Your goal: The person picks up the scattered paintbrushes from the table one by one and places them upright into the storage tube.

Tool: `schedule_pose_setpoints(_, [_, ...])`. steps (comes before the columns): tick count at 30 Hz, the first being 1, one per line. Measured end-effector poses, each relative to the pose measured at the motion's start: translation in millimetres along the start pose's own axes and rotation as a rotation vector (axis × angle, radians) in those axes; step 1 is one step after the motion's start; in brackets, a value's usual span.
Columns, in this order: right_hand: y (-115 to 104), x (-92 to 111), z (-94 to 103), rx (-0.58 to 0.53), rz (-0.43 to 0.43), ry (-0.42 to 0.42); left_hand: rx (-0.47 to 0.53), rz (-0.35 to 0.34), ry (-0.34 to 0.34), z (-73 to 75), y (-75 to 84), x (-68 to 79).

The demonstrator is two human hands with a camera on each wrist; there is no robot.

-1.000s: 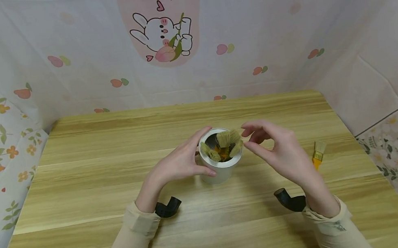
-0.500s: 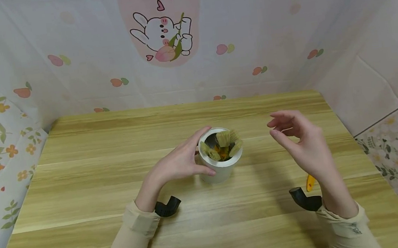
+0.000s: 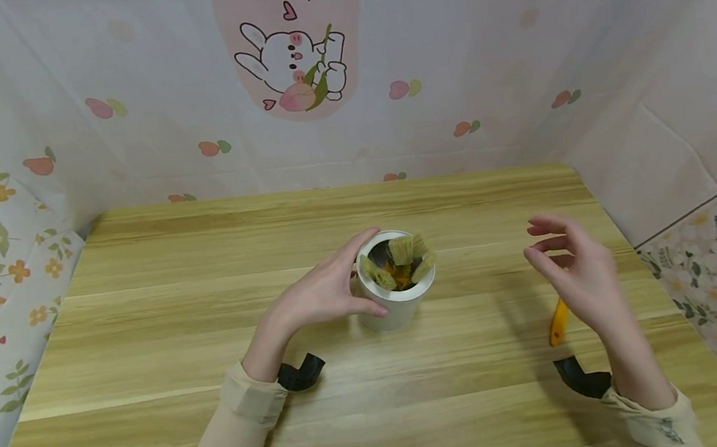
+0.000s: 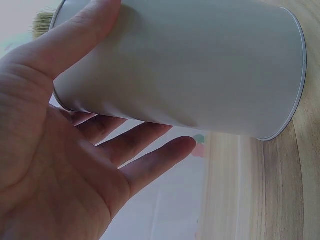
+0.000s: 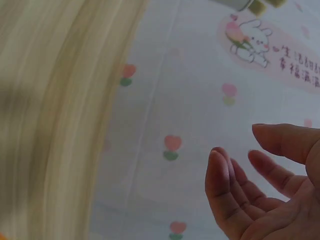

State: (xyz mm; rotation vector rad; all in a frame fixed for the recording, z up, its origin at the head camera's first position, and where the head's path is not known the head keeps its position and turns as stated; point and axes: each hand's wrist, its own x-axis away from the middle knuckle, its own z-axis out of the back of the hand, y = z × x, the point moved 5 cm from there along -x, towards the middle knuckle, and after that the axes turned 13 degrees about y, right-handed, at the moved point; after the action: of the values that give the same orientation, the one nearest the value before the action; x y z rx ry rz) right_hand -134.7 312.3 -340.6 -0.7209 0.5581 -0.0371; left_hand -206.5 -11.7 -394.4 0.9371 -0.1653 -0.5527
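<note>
A white round canister [image 3: 402, 314] stands upright on the table, with several brushes [image 3: 404, 250] inside, their pale bristles sticking up at the rim. My left hand [image 3: 316, 292] holds it from the left, the thumb near and the fingers round the far side; in the left wrist view the thumb [image 4: 75, 42] lies along the canister wall near the rim. To the right, my right hand [image 3: 578, 268] hangs above the table, fingers loosely bent and holding nothing. Below it lies a paintbrush with an orange handle [image 3: 559, 323]; the hand hides its bristle end.
The wood-grain table [image 3: 214, 240] reaches back to a printed cloth [image 3: 479, 55] hanging behind it. More patterned cloth hangs at the left and right sides. A dark curved piece is attached at each wrist, the left one [image 3: 301, 372] close to the table.
My right hand has moved away from the brushes in the canister, to the right, over the orange-handled paintbrush. The left hand and canister stay where they were.
</note>
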Motion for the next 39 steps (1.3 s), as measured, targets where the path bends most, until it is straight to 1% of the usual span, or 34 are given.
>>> schedule_pose_setpoints(6, [29,2,8.8,0.098,-0.092,-0.032,-0.008,0.003,-0.006,-0.6,1.0,-0.2])
schedule_pose_setpoints(13, [57,8,14.7,0.155,-0.186,-0.013,0.000,-0.001,-0.011,-2.3,2.0,-1.2])
schedule_pose_setpoints(17, [74,11,16.5,0.214,-0.226,-0.016,0.003,0.000,-0.011,-2.8,1.9,-1.7])
schedule_pose_setpoints(20, [86,11,15.2,0.280,-0.235,-0.067,-0.003,0.000,-0.009,-2.5,1.3,-1.2])
schedule_pose_setpoints(23, [101,12,12.4,0.344,-0.258,-0.151,-0.006,-0.003,-0.006,-2.7,0.7,-1.4])
schedule_pose_setpoints(27, [117,14,10.0,0.408,-0.320,-0.267,-0.002,0.001,-0.002,-2.7,-0.7,-1.2])
schedule_pose_setpoints(30, [127,17,8.8,0.425,-0.358,-0.338,-0.002,0.000,-0.002,-2.7,-0.2,-1.2])
schedule_pose_setpoints(32, [131,18,8.0,0.429,-0.371,-0.366,-0.004,-0.005,-0.002,-2.5,0.6,-1.1])
schedule_pose_setpoints(39, [138,17,4.6,0.417,-0.420,-0.413,-0.003,0.003,0.001,-2.0,0.1,-0.3])
